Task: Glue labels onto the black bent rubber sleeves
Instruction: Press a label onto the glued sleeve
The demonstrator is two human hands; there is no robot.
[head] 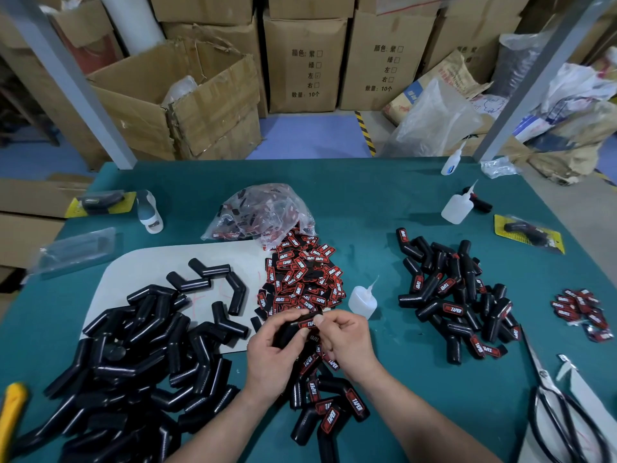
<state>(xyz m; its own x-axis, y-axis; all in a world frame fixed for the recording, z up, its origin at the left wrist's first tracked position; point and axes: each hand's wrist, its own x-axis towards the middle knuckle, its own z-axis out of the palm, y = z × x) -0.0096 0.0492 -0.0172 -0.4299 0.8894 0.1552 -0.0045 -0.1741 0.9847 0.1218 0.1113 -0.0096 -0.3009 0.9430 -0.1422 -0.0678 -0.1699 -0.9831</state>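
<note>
My left hand (pixel 273 349) grips a black bent rubber sleeve (pixel 289 333) above the green table's middle. My right hand (pixel 344 339) pinches a red-and-black label (pixel 310 324) against that sleeve with thumb and fingertips. A heap of loose labels (pixel 300 279) lies just beyond my hands. Unlabelled sleeves (pixel 133 355) are piled at the left. Labelled sleeves lie below my hands (pixel 330 409) and in a pile at the right (pixel 457 295). A small glue bottle (pixel 362 300) stands just right of the label heap.
A plastic bag of labels (pixel 263 212) sits behind the heap. Two more glue bottles (pixel 457 205) (pixel 450 162) stand at the back right. Scissors (pixel 561 406) lie at the right front, a small label pile (pixel 581 309) at the far right. Cardboard boxes (pixel 303 58) stand behind the table.
</note>
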